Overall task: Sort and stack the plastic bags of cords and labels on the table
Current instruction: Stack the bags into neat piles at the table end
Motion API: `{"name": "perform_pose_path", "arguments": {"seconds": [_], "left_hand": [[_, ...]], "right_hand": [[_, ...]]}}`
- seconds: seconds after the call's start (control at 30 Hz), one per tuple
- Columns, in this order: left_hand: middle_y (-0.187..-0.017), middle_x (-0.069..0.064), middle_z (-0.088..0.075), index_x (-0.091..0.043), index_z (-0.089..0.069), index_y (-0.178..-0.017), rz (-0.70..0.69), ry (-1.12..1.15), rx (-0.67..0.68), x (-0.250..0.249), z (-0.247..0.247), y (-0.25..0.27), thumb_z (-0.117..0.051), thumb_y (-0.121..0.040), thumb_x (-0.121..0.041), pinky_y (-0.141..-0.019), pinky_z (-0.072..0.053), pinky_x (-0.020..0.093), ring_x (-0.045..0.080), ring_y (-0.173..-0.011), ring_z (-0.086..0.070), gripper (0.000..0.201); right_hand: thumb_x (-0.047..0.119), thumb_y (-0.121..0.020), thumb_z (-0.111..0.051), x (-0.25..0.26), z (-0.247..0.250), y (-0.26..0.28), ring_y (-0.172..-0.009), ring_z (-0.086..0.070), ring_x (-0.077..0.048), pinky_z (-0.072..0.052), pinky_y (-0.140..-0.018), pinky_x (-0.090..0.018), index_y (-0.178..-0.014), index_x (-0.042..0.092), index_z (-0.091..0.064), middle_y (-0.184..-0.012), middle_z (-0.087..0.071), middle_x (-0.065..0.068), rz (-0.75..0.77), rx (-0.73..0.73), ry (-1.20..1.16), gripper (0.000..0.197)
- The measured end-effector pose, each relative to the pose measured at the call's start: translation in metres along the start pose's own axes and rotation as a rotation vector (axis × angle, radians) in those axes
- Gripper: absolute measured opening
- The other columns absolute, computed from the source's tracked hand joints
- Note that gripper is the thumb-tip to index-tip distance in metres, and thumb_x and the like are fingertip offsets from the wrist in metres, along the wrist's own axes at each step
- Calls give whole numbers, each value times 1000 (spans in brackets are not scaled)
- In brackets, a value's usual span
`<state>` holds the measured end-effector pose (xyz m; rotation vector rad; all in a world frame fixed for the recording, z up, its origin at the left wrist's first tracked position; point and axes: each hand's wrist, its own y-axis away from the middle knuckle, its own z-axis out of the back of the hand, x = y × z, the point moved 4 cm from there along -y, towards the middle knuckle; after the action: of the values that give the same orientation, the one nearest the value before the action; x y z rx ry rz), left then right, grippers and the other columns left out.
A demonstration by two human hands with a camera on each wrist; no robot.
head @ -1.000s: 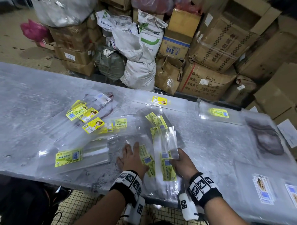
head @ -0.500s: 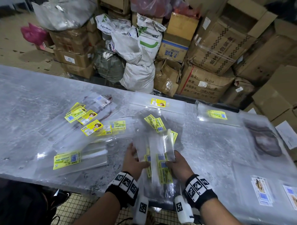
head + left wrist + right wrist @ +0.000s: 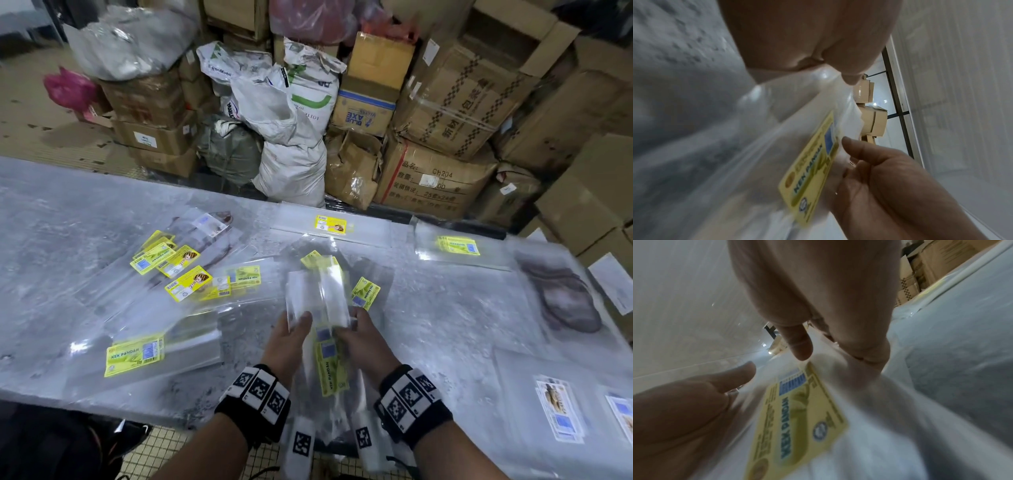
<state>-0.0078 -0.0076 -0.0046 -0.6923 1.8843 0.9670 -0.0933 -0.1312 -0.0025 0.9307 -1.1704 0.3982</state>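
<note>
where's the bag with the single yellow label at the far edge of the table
In the head view the bag lies flat at the table's far edge, just left of centre, in front of the white sacks and beyond the bundle in both hands.

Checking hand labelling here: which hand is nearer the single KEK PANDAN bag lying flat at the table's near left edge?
Left. The left hand grips the bundle of bags just right of that KEK PANDAN bag; the right hand grips the bundle's far side, farther away.
</note>
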Motion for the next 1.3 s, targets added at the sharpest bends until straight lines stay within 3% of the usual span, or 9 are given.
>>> {"name": "perform_pose_path", "arguments": {"seconds": [0.07, 0.17, 0.37, 0.57, 0.67, 0.8, 1.0, 1.17, 1.3], "left_hand": [[-86, 6, -73, -16, -59, -108, -24, -23, 20, -4, -8, -1, -54, -94, 3, -63, -58, 28, 16, -73, -71, 25], [-92, 10, -75, -12, -64, -108, -78, -86, -12, -7, -17, -8, -57, -94, -1, -74, -58, 40, 26, -85, -72, 19], [-84, 4, -76, -5, -67, -104, -15, -104, 14, -5, -55, -26, -48, -102, -14, -60, -55, 24, 15, -74, -72, 21], [-103, 6, -73, -16, -71, -104, 156, -277, 62, 11, -85, -55, -37, -93, -66, -93, -53, 42, 20, -97, -69, 61], [-119, 12, -66, -17, -66, -116, -27, -932, 90, 5, -95, -74, -28, -84, -65, -97, -46, 39, 32, -111, -58, 69], [-135, 6, -28, -32, -36, -134, -1, -1347, 55, 18, -100, -78, -64, -80, -39, -108, -35, 40, 31, -128, -30, 61], [-122, 12, -46, -21, -23, -144, 115, -1218, 6, 25, -99, -94, -84, -62, -23, -89, -48, 33, 34, -114, -51, 102], [-113, 4, -63, -12, -54, -121, 10, -1171, 82, 16, -100, -93, -72, -77, -12, -84, -46, 28, 27, -106, -60, 48], [-83, -4, -64, -18, -60, -96, -61, -662, 61, 8, -97, -86, -60, -82, 4, -67, -47, 27, 21, -80, -60, 27]], "right_hand": [[5, -91, -60, 1, 3, -2, -83, -73, -21, -59, -66, -35, -122, 22, -50, -105, -71, -10, -30, 8, -67, 36], [16, -81, -69, 2, 13, -10, -91, -73, -31, -58, -85, -53, -125, 13, -56, -106, -73, -15, -42, -6, -121, 46], [16, -99, -57, 10, 39, -18, -86, -73, -24, -59, -70, -36, -117, 14, -60, -103, -73, -13, 1, 39, -113, 18], [3, -94, -60, 14, 82, -34, -92, -73, -23, -59, -65, -33, -123, 22, -53, -110, -72, -9, 51, 39, -36, 35], [-1, -95, -56, 1, 117, -52, -92, -73, -29, -59, -64, -37, -123, 20, -57, -109, -73, -12, -2, -92, -128, 34], [1, -96, -58, -17, 149, -71, -98, -71, -35, -56, -86, -58, -127, 8, -55, -110, -72, -17, -53, -205, -192, 33], [1, -98, -54, -22, 163, -77, -100, -71, -33, -55, -90, -55, -120, 15, -59, -109, -73, -13, -62, -222, -203, 26], [14, -94, -60, -25, 164, -85, -102, -71, -29, -54, -92, -56, -124, 21, -59, -113, -73, -7, -53, -220, -182, 31], [17, -94, -62, -23, 164, -90, -101, -72, -26, -56, -91, -54, -129, 19, -58, -113, -73, -5, -73, -233, -182, 35]]}}
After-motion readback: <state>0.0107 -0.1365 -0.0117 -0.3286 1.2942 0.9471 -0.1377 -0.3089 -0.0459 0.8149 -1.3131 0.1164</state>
